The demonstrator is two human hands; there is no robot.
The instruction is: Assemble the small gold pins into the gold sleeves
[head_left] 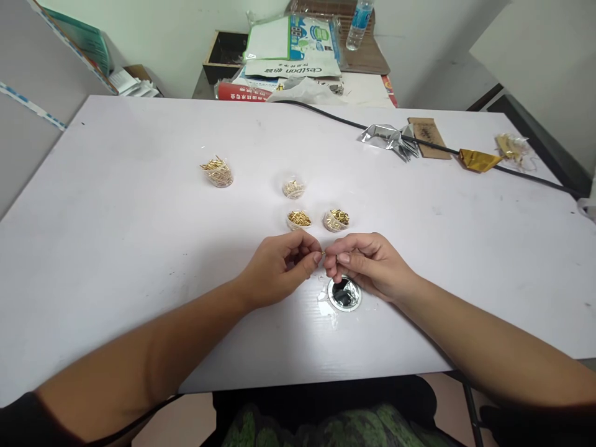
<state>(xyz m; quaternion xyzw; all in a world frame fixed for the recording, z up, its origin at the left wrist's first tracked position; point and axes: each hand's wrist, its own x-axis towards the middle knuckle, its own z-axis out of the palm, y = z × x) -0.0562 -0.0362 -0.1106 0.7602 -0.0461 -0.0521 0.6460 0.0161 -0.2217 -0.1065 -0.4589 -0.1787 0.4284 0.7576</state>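
Observation:
My left hand (pixel 284 267) is closed in a pinch, with a tiny gold-coloured pin (pixel 323 252) at its fingertips. Facing it, my right hand (pixel 377 264) has its thumb and forefinger pressed together almost against the left fingertips; whatever lies between them is too small to make out. Just beyond the hands, a small clear cup of short gold pins (pixel 298 218) stands beside another cup of gold pieces (pixel 336 220). Behind these is a cup of paler, tiny parts (pixel 293 189). Below my right hand, a round dark disc with a silver rim (pixel 344 294) is set at the tabletop.
A cup heaped with longer gold pins (pixel 217 172) stands farther left on the white table (pixel 116 248). Along the back right run a black cable (pixel 326 114), silver foil (pixel 386 136), a brown card (pixel 428 138) and gold foil (pixel 479 160). Packages and a water bottle (pixel 359 25) are behind.

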